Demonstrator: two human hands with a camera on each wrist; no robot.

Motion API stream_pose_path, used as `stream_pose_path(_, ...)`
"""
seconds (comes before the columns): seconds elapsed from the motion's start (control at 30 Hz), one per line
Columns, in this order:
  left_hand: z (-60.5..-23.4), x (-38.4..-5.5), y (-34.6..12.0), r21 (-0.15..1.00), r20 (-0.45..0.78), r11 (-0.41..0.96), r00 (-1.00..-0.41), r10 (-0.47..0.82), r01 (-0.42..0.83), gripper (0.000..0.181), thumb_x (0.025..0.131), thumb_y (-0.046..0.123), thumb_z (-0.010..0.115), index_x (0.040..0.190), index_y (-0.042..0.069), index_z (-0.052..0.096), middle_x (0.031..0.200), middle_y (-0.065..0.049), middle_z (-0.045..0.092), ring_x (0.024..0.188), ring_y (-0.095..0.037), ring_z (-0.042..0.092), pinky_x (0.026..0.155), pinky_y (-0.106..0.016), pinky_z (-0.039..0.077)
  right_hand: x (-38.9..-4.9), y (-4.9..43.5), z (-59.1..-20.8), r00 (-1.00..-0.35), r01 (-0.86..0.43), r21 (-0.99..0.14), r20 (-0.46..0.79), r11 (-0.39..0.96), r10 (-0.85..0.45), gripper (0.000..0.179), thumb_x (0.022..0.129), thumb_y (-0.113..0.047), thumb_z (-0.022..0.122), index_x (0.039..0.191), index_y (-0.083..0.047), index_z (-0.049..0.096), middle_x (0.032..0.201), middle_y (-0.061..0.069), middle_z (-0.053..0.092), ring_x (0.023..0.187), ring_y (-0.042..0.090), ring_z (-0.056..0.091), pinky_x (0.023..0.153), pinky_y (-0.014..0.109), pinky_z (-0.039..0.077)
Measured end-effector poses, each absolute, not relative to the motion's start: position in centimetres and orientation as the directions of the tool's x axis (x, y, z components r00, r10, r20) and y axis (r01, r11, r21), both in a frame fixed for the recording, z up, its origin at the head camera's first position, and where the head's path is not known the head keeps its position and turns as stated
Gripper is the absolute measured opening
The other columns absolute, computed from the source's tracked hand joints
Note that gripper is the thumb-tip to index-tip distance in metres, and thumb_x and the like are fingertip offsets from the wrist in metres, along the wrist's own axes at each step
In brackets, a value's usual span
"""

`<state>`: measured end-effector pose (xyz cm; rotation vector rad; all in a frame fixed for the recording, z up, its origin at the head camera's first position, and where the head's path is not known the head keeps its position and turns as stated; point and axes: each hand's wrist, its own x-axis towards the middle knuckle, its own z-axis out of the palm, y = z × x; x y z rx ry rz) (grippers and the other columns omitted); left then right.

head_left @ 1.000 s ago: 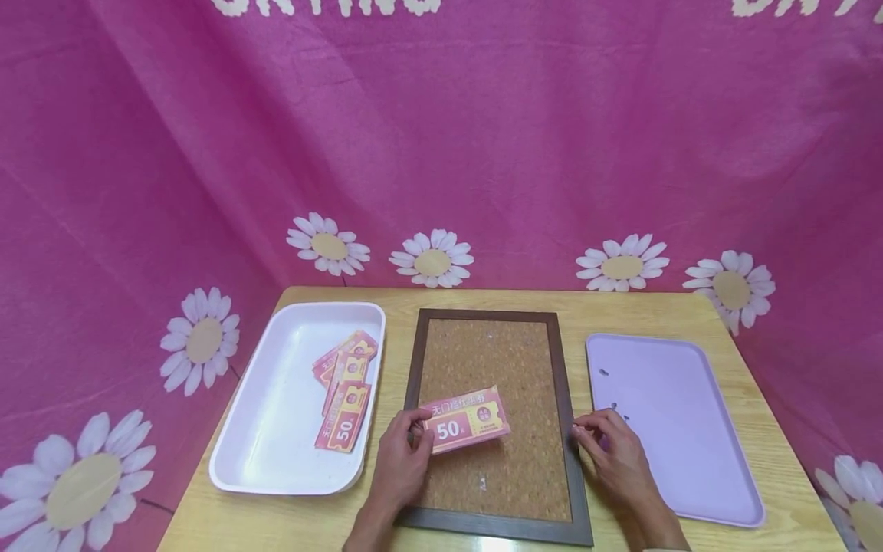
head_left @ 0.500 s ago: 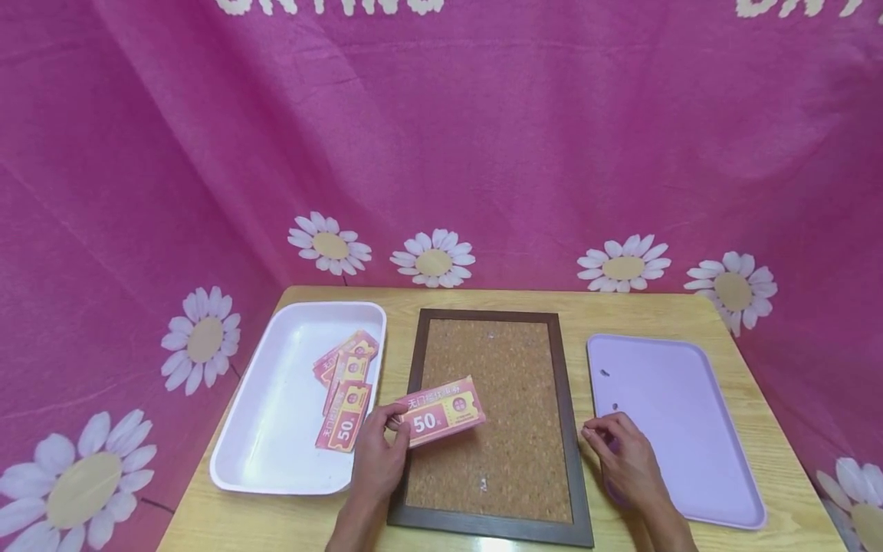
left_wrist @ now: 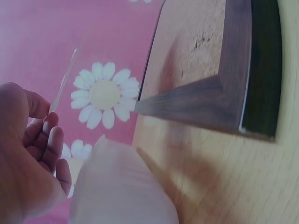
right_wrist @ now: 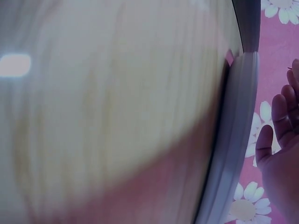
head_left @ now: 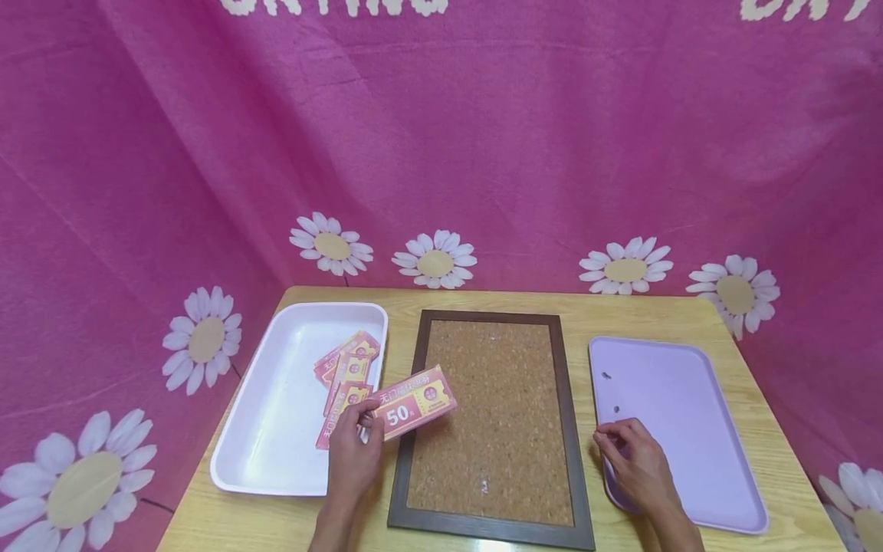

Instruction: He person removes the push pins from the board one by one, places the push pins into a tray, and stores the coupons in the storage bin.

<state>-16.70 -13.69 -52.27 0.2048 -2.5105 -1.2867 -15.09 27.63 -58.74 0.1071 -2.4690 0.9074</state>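
My left hand (head_left: 355,448) pinches a pink and yellow coupon (head_left: 414,402) marked 50 by its left end, tilted over the cork board's left frame edge. The left wrist view shows the coupon (left_wrist: 64,81) edge-on between thumb and fingers. Below it in the head view lies the brown-framed cork board (head_left: 493,414). My right hand (head_left: 638,464) is over the left edge of the purple tray (head_left: 697,437), thumb and forefinger together. A thin pin tip (right_wrist: 289,68) pokes out at its fingertips in the right wrist view; the rest of the pin is hidden.
A white tub (head_left: 269,429) with several more coupons (head_left: 353,368) stands left of the board. Two small pins (head_left: 607,376) lie near the purple tray's left side. The wooden table (head_left: 641,314) ends at a pink curtain with daisies (head_left: 483,153).
My left hand has moved left with the coupon, from over the middle of the board to its left edge by the tub. My right hand has moved right, from the board's frame to the purple tray.
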Motion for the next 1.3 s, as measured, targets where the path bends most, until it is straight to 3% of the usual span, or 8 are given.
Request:
stream_pose_path(0.67,-53.0,-17.1,-17.1,0.76,0.361,0.649,-0.857,-0.367,0.042,0.023,0.081,0.005,0.066,0.104,0.006,0.07,0.085,-0.005,0.066,0.075,-0.009,0.053,0.068,-0.024,0.041,-14.6,28.3,-58.7,-0.901,-0.124,-0.56,0.409,0.819,0.143,0.012,0.075,-0.007,0.079,0.085,-0.009,0.072,0.076,-0.005,0.055,0.065,-0.006,0.041,0.058,0.014,0.032)
stream_pose_path(0.93,-53.2,-16.7,-18.3,0.753,0.322,0.657,-0.847,-0.423,-0.042,0.025,0.082,0.007,0.067,0.107,0.006,0.07,0.088,-0.007,0.068,0.075,-0.011,0.054,0.067,-0.024,0.041,-14.5,28.5,-58.9,-0.908,-0.081,-0.526,0.389,0.847,0.156,0.013,0.075,-0.012,0.081,0.084,-0.01,0.073,0.078,-0.003,0.059,0.066,0.0,0.047,0.062,0.021,0.038)
stream_pose_path(1.07,-53.3,-16.7,-18.9,0.755,0.317,0.653,-0.836,-0.447,-0.063,0.026,0.082,0.007,0.068,0.108,0.006,0.071,0.088,-0.007,0.068,0.072,-0.006,0.052,0.065,-0.024,0.04,-14.4,28.5,-59.0,-0.914,-0.065,-0.515,0.375,0.855,0.156,0.012,0.075,-0.012,0.08,0.084,-0.01,0.073,0.079,-0.001,0.061,0.067,0.007,0.051,0.063,0.03,0.042)
stream_pose_path(1.17,-53.3,-16.6,-19.4,0.753,0.319,0.653,-0.822,-0.472,-0.083,0.026,0.082,0.009,0.068,0.107,0.008,0.071,0.089,-0.007,0.07,0.069,-0.003,0.052,0.063,-0.024,0.04,-14.4,28.5,-59.2,-0.922,-0.053,-0.516,0.354,0.855,0.156,0.011,0.076,-0.013,0.079,0.085,-0.01,0.073,0.08,0.0,0.062,0.068,0.008,0.053,0.064,0.03,0.043)
stream_pose_path(1.3,-53.3,-16.4,-19.7,0.742,0.304,0.659,-0.813,-0.497,-0.126,0.026,0.083,0.011,0.067,0.108,0.008,0.071,0.092,-0.009,0.07,0.071,-0.011,0.056,0.065,-0.027,0.04,-14.3,28.6,-59.4,-0.929,-0.04,-0.518,0.333,0.854,0.158,0.012,0.076,-0.013,0.079,0.086,-0.011,0.073,0.079,-0.001,0.064,0.069,0.008,0.055,0.065,0.029,0.043)
